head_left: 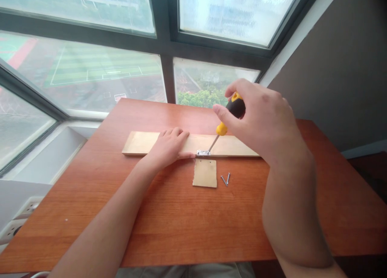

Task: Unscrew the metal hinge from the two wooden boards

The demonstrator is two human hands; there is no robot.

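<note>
A long pale wooden board (232,144) lies across the table. My left hand (171,146) rests on it with fingers apart, its thumb reaching the small metal hinge (203,153) at the board's near edge. In my closed right hand (260,116) is a screwdriver (222,128) with a yellow and black handle. Its shaft slants down, and the tip meets the right end of the hinge; any screw head under it is too small to make out. Just in front of the hinge lies a small square wooden piece (204,174) with two dark holes near its far edge.
Loose screws (225,179) lie right of the small wooden piece on the brown wooden table (181,225). Large framed windows (165,48) stand behind the table, and a grey wall (338,76) is at the right. Power sockets (28,207) sit low at the left.
</note>
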